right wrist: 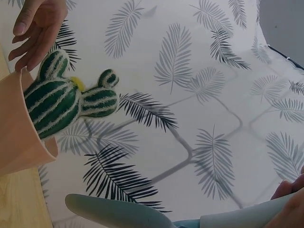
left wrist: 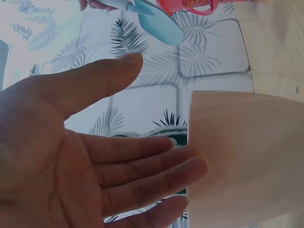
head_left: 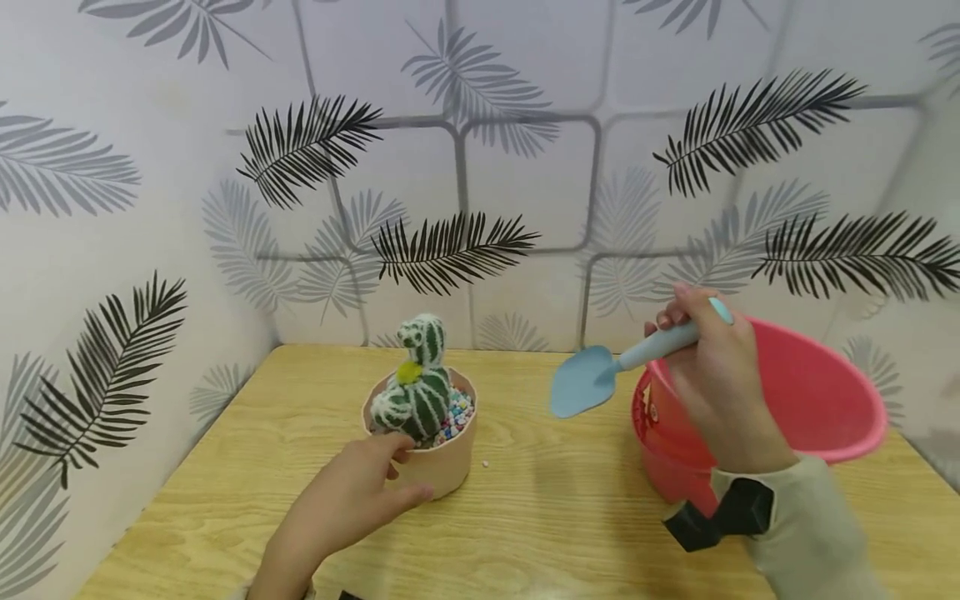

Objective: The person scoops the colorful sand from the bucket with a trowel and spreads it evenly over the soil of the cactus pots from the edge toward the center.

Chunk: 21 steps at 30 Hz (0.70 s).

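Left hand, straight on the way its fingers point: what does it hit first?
Most likely the pot: the left hand is right at its rim, though whether they touch is hard to tell. Past that rim comes the cactus.

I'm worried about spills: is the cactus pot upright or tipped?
Upright: the pot stands on the table, rim facing up, the cactus rising from it.

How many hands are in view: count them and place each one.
2: the left hand at the rim of the peach pot, the right hand gripping the light-blue trowel near the pink bucket.
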Each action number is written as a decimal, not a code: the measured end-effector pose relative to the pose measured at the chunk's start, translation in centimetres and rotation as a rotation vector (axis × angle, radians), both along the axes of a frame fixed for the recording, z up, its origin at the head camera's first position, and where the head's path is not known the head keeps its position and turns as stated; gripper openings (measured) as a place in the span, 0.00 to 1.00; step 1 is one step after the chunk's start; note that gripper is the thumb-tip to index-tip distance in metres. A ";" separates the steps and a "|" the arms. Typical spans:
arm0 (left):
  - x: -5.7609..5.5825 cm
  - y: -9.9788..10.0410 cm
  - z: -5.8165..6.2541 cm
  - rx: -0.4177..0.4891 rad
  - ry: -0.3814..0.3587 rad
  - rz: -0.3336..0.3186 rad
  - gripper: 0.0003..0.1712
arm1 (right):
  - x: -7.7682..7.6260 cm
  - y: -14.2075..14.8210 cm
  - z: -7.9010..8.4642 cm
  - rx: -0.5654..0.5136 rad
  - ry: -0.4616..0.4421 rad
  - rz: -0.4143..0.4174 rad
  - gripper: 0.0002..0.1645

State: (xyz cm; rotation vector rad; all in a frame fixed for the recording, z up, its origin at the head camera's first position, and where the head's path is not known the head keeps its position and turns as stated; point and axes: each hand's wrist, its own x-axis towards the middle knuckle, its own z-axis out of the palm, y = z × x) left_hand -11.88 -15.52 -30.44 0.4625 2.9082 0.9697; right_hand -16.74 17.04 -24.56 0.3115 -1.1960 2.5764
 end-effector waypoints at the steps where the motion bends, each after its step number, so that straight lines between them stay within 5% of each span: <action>1: 0.0 0.1 0.0 0.000 0.004 -0.008 0.28 | 0.0 0.2 0.0 -0.007 0.011 0.008 0.15; 21: -1.5 4.6 0.9 0.018 0.021 -0.171 0.37 | 0.3 5.4 0.0 -0.110 0.082 0.012 0.17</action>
